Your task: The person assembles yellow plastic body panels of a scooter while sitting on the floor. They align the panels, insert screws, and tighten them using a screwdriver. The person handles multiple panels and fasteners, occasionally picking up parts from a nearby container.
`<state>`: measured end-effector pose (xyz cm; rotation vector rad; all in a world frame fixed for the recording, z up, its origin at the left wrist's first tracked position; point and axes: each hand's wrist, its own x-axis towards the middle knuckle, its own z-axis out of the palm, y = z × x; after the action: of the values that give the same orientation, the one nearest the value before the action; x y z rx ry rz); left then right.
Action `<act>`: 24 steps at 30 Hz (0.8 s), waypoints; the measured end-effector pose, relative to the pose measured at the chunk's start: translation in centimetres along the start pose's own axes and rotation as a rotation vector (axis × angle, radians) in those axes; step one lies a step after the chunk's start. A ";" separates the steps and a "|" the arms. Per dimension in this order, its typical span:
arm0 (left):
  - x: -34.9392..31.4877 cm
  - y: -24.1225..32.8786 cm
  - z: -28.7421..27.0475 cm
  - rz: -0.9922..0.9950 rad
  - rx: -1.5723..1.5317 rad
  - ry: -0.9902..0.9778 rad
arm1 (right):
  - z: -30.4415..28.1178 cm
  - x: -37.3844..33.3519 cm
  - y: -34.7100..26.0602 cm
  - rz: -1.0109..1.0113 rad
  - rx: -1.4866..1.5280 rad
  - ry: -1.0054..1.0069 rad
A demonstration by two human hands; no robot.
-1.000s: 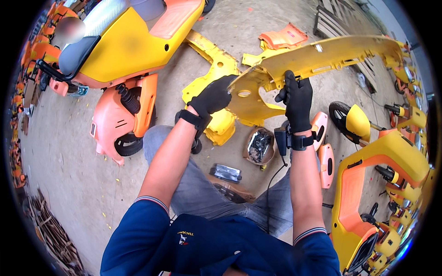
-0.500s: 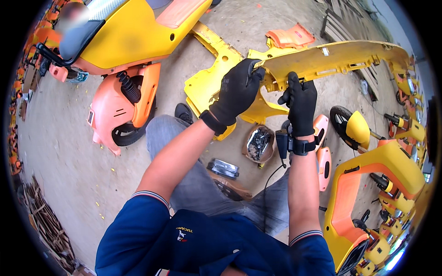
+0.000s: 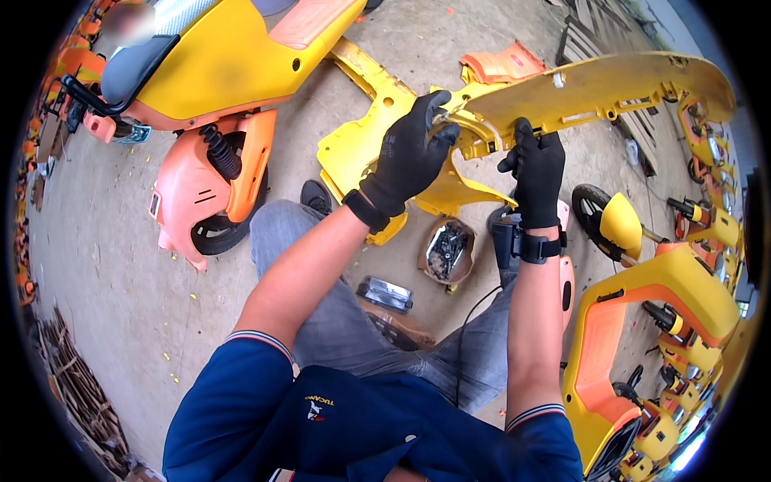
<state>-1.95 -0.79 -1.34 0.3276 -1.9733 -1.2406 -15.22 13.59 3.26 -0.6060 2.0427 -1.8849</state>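
A long, curved yellow scooter body panel (image 3: pixel 602 90) is held up in front of me, its inner side with clips and tabs facing me. My right hand (image 3: pixel 536 177), in a black glove, is closed on the panel's lower edge near its left end. Beside that end is my left hand (image 3: pixel 401 157), also gloved, with thumb and forefinger apart; it looks off the panel. Behind and below lie larger yellow plastic body parts (image 3: pixel 347 149) on the floor. An orange plastic piece (image 3: pixel 506 63) rests beyond them.
At left stands a yellow and pink scooter (image 3: pixel 241 60). Between my legs are a box of dark small parts (image 3: pixel 448 251) and a clear-topped case (image 3: pixel 385 294). A yellow-orange scooter frame (image 3: pixel 598 337) and a wheel (image 3: pixel 593 213) are at right. A wooden pallet (image 3: pixel 594 40) lies far right.
The panel has shifted right and slightly up with my right hand. My left hand's thumb and forefinger have spread and come away from the panel's end.
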 end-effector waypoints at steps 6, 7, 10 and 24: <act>-0.1 0.4 0.1 -0.091 -0.107 -0.043 | 0.8 0.0 -0.4 0.019 0.007 -0.007; -0.1 0.3 0.1 -0.076 -0.090 -0.034 | 0.9 0.1 -0.2 0.015 0.008 -0.013; 0.0 0.1 0.1 -0.036 -0.059 -0.016 | 1.1 -0.2 -0.2 0.001 -0.020 -0.039; 0.2 -0.2 -0.1 0.016 -0.041 -0.011 | 1.6 -0.7 0.8 0.003 -0.002 -0.033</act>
<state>-2.06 -1.10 -1.36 0.2848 -1.9536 -1.2731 -13.95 12.62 2.25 -0.6296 2.0243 -1.8585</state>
